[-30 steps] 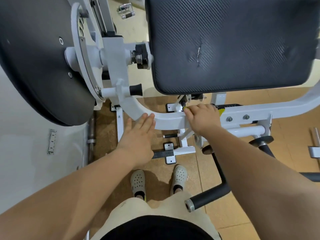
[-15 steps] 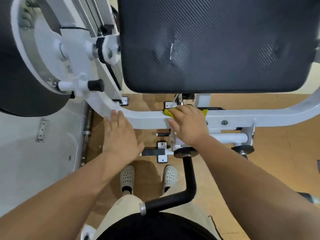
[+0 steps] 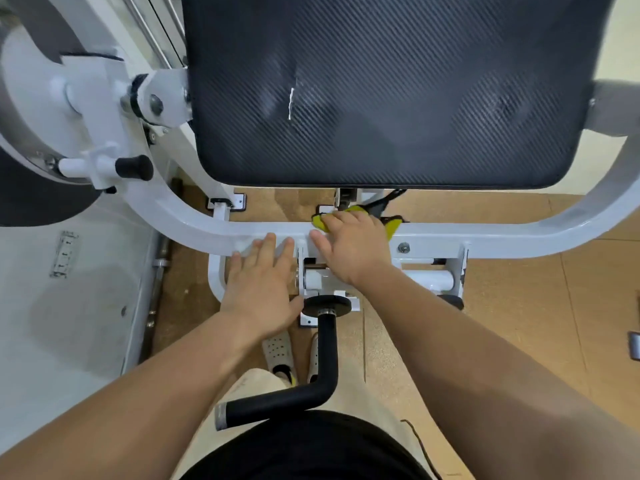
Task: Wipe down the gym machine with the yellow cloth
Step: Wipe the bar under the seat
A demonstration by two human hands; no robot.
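- Yellow cloth (image 3: 320, 222), head view: a small, soft, bunched rag. It lies on top of the curved white steel bar (image 3: 502, 237) of the white-framed gym machine (image 3: 97, 109), just below the big black textured cushion (image 3: 381, 98).
- Only two yellow edges show, one on each side of my right hand (image 3: 350, 244).
- Handling, as I judge it: the yellow cloth is light and limp and will crumple and slide easily on the glossy paint. It is best kept wadded under the palm, not held by a corner.
- My right hand covers the cloth with its fingers bent down over it, thumb spread to the left, pressing it onto the bar.
- My left hand (image 3: 264, 283) is flat with straight fingers and holds nothing. Its fingertips touch the near face of the same bar, just beside my right hand.
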